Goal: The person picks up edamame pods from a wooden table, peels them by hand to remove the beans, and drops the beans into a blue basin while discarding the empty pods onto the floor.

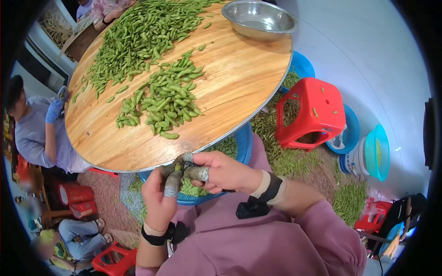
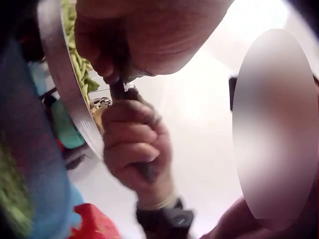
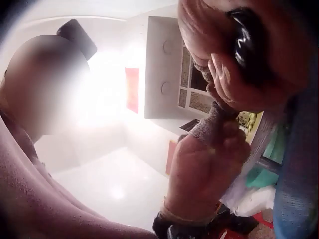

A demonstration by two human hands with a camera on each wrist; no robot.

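1. The head view was bright and mostly crisp, with pale sheen on the table (image 1: 244, 87) and highlights inside the metal bowl (image 1: 260, 19).
2. Its wide lens bowed the room outward, and black vignetting closed in around the borders.
3. In the left wrist view, white glare flooded the upper right, while the hands (image 2: 134, 142) looked shadowed and soft.
4. The right wrist view had a strong white glow left of centre, washing out detail; its right side was darker.
5. Smooth oval blurs masked part of both wrist views.
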